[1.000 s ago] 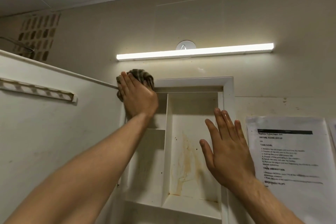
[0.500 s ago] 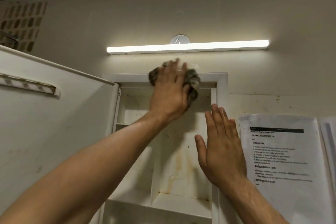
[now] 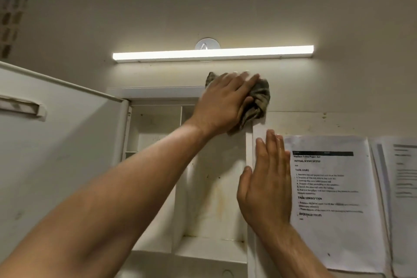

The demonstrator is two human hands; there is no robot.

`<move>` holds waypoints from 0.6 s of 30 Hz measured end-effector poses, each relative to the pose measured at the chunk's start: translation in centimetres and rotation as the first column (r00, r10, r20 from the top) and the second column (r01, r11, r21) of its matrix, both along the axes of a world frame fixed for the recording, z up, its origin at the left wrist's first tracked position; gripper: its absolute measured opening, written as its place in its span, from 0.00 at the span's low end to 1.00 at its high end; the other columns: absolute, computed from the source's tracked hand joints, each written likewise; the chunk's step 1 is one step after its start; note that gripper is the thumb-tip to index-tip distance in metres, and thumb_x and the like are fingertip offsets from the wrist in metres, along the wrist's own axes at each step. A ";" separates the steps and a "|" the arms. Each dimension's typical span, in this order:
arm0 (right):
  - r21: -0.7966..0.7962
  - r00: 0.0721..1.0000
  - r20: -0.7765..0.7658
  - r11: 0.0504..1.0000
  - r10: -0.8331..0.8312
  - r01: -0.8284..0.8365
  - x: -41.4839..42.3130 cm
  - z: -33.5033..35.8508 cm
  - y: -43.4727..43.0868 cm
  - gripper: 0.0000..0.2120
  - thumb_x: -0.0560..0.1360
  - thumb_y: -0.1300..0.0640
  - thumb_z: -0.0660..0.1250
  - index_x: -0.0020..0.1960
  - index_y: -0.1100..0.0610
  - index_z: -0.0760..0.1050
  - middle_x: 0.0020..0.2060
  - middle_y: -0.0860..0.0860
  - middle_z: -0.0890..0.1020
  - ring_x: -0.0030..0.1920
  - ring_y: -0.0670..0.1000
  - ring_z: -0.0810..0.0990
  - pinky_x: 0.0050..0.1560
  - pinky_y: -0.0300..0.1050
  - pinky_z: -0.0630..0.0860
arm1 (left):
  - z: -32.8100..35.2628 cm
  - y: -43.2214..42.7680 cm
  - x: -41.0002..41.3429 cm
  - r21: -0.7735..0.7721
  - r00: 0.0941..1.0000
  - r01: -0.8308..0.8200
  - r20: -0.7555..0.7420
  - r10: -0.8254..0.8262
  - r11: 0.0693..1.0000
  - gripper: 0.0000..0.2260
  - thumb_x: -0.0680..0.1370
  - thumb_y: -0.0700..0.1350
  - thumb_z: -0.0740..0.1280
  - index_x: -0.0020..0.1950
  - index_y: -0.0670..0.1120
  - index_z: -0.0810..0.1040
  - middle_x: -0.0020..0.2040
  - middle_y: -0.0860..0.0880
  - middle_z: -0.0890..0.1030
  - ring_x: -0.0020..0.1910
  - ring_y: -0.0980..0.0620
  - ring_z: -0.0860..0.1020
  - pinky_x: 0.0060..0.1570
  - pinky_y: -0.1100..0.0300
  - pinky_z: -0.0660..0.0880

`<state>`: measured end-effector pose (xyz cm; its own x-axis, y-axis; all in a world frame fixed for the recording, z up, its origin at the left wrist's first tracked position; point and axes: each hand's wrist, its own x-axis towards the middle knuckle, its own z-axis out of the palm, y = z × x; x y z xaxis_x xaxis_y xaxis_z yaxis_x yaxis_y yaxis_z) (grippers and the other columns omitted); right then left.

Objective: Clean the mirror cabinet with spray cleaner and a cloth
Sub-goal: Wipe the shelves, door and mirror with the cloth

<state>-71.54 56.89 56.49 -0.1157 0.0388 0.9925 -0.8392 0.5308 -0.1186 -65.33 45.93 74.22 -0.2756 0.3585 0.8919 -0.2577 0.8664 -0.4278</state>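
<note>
Cabinet frame [image 3: 158, 92]: left hand [image 3: 222, 104] presses cloth [image 3: 257, 101] (bunched)

Below the light [image 3: 212, 53], the cabinet [image 3: 158, 92] has its door [image 3: 56, 142] open to the left and a sheet [image 3: 334, 198] on the wall at right; the left hand [image 3: 223, 104] presses the cloth [image 3: 259, 101] on its upper right corner, with the right hand [image 3: 266, 185] directly below.
</note>
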 end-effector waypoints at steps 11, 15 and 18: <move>0.011 0.997 0.071 0.999 0.037 -0.038 0.0 -1.5 0.1 0.30 0.79 0.54 0.57 0.80 0.61 0.61 0.83 0.57 0.55 0.84 0.57 0.51 0.81 0.61 0.54 | -3.8 -8.5 5.1 0.517 0.906 0.139 -0.411 0.102 0.845 0.28 0.85 0.48 0.56 0.84 0.44 0.54 0.85 0.44 0.52 0.84 0.44 0.47 0.82 0.46 0.43; 0.018 0.998 0.066 1.000 0.020 -0.021 0.2 -1.6 -0.2 0.31 0.80 0.51 0.53 0.81 0.61 0.59 0.83 0.57 0.54 0.84 0.57 0.50 0.81 0.62 0.54 | -4.3 -7.7 5.3 0.594 0.862 0.209 -0.487 0.141 0.777 0.25 0.86 0.48 0.54 0.83 0.43 0.58 0.84 0.43 0.55 0.84 0.43 0.48 0.82 0.44 0.47; 0.031 0.999 0.036 1.000 -0.004 0.003 -0.1 -1.4 -0.2 0.32 0.80 0.54 0.57 0.82 0.62 0.57 0.83 0.58 0.53 0.84 0.57 0.50 0.81 0.62 0.54 | -3.7 -4.2 3.8 0.432 0.935 0.151 -0.354 0.014 0.889 0.24 0.86 0.53 0.53 0.81 0.46 0.63 0.82 0.44 0.62 0.82 0.42 0.55 0.81 0.42 0.52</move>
<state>-71.59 56.73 55.04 -0.1510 0.0082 0.9885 -0.8329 0.5375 -0.1316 -61.51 41.72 70.47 0.0828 -0.0934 0.9922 -0.2476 0.9625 0.1113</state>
